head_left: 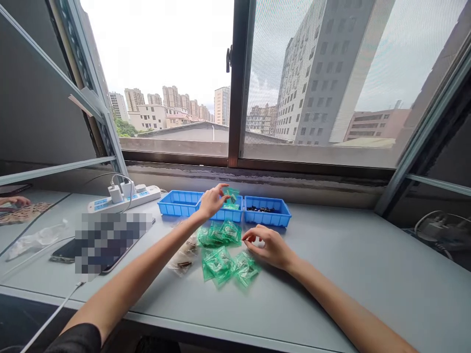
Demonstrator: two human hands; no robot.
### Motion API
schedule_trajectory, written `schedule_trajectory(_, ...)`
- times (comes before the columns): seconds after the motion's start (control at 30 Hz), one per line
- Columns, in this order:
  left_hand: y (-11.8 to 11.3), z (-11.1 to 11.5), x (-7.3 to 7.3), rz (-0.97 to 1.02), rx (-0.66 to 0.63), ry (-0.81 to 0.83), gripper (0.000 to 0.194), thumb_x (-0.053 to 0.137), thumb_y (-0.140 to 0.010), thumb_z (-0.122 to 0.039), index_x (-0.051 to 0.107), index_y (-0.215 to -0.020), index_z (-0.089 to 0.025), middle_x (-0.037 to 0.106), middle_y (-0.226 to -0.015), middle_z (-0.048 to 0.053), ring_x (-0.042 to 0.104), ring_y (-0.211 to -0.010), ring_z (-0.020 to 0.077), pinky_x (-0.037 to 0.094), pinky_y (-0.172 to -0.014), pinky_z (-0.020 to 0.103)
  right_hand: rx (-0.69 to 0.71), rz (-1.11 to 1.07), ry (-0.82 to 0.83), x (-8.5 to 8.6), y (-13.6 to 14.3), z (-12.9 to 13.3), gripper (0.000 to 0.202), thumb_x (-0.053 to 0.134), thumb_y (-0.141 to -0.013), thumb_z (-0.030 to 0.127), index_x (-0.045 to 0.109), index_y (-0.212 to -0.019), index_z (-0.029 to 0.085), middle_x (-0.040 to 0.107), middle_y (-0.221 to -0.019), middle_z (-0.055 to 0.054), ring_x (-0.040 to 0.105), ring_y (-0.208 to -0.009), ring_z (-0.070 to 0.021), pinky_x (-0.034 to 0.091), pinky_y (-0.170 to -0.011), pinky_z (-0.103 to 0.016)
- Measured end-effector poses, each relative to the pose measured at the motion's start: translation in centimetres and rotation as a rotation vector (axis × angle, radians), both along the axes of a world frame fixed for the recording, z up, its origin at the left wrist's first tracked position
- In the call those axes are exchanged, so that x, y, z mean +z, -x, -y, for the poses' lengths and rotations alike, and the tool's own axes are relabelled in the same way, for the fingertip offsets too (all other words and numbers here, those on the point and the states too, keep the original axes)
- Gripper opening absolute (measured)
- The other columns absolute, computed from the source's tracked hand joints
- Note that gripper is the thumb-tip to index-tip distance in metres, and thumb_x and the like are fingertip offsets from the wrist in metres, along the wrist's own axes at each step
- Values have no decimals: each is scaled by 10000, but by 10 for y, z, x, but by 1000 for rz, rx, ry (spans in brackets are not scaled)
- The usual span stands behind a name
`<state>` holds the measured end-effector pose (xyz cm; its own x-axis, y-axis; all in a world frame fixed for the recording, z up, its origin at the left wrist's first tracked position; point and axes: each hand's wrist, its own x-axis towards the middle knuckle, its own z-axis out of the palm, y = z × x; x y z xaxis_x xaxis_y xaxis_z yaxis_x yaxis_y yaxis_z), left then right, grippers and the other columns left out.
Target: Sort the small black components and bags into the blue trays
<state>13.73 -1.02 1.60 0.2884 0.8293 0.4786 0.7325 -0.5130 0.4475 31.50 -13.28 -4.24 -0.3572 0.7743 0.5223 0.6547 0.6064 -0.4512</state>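
My left hand pinches a small green bag with dark pieces in it, held above the middle blue bin. More green packaging lies inside that bin. My right hand hovers over the table at the right of the green bags, thumb and fingertips together; whatever it may hold is too small to name. Several green bags form a pile in front of the bins, with others nearer to me. Beside them on the left lie clear bags with brownish pieces.
A left blue bin and a right one with black parts flank the middle bin. At the left are a power strip, a tablet, a phone, cables and crumpled plastic. Another person's hand shows far left.
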Motion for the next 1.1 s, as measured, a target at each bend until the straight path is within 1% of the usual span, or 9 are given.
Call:
schedule_trajectory(0.07, -6, -1, -2, -105, 16, 16, 471, 614, -802, -257, 487, -1253, -206, 679, -741, -15, 637, -752, 175, 430, -691, 241, -8, 17, 10, 0, -2, -1, 121, 556, -778, 141, 657, -789, 207, 654, -709, -4, 586, -695, -135, 452, -624, -234)
schedule_trajectory(0.13, -10, -1, -5, -189, 15, 47, 416, 607, -812, -263, 527, -1217, -209, 681, -742, -12, 636, -798, 183, 433, -733, 250, 4, 32, 30, 0, -4, -2, 107, 567, -781, 152, 660, -770, 204, 650, -713, -7, 582, -690, -134, 449, -619, -233)
schedule_trajectory(0.23, -10, 1, -7, -237, 6, 49, 182, 561, -848, -291, 668, -971, -211, 691, -838, 31, 602, -937, 222, 416, -848, 313, 44, 36, 95, 2, -8, -3, 91, 587, -784, 177, 673, -768, 201, 644, -726, -13, 576, -672, -127, 442, -594, -225)
schedule_trajectory(0.33, -6, 10, -6, -234, 11, -29, 198, 553, -854, -322, 696, -839, -186, 653, -1022, 79, 542, -1045, 267, 388, -915, 392, 50, 23, 158, 3, -12, -4, 89, 603, -791, 225, 689, -792, 200, 638, -737, -19, 569, -661, -125, 437, -585, -225)
schedule_trajectory(0.4, -2, 22, -7, -207, -39, -110, 200, 553, -855, -328, 691, -854, -183, 620, -1065, 84, 541, -1031, 252, 400, -904, 396, 34, 23, 178, 2, -13, -5, 110, 608, -791, 263, 698, -796, 201, 631, -732, -23, 562, -661, -129, 436, -591, -235)
schedule_trajectory(0.47, 2, 37, -9, -194, -173, -188, 193, 540, -867, -330, 681, -876, -198, 608, -1034, 64, 555, -981, 217, 423, -870, 368, 21, 15, 197, 1, -15, -6, 140, 607, -789, 296, 711, -795, 204, 626, -730, -27, 551, -652, -131, 436, -592, -243)
schedule_trajectory(0.67, 12, 69, -20, -411, -454, -555, 143, 522, -888, -202, 664, -878, -199, 594, -1020, 58, 518, -1048, 206, 411, -843, 325, 0, -88, 303, -5, -16, -8, 272, 589, -785, 428, 738, -774, 200, 624, -747, -42, 525, -596, -124, 435, -552, -255)
schedule_trajectory(0.9, 9, 85, -26, -455, -479, -578, 136, 601, -839, -195, 636, -712, -162, 582, -972, 51, 530, -951, 195, 414, -770, 319, 6, -80, 274, -3, -12, -5, 250, 586, -786, 408, 693, -716, 193, 609, -771, -40, 527, -619, -129, 447, -580, -266)
schedule_trajectory(1.1, 8, 94, -24, -500, -566, -647, 158, 590, -853, -238, 620, -724, -151, 575, -934, 55, 530, -916, 192, 428, -727, 313, -21, -94, 155, -11, -17, -12, 317, 590, -774, 457, 614, -611, 186, 585, -686, -31, 496, -555, -123, 437, -514, -259)
